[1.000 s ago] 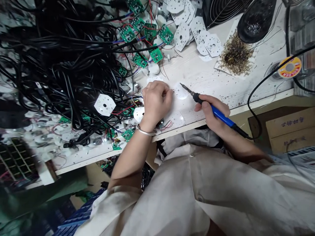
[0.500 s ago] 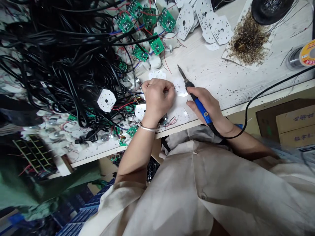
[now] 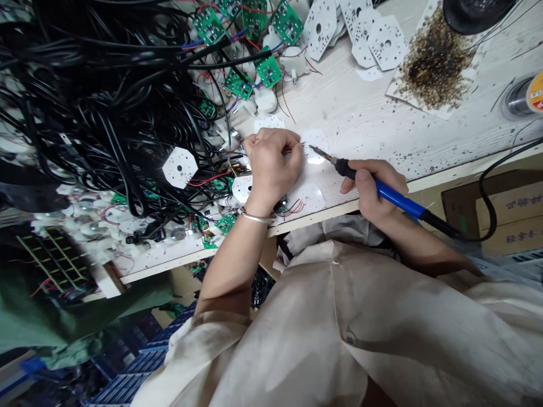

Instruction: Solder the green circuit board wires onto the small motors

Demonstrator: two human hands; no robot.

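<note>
My right hand grips a blue soldering iron, its tip pointing left. The tip is over or against a white LED board lying on the bench; contact I cannot make out. At that board's left edge my left hand is closed in a pinch, with what look like thin wires at its fingertips, mostly hidden by the fingers. Another white board lies just below, with red wire ends beside it. A further white board is partly covered by my left wrist.
Black cables heap up at the left among green circuit boards. White LED boards are stacked at the back. To the right are a debris-covered pad, a black dish and a solder spool. The bench edge runs in front.
My right hand has moved right and turned the soldering iron, bringing its tip down to the white board. My left hand holds nearly the same place. The view has shifted slightly.
</note>
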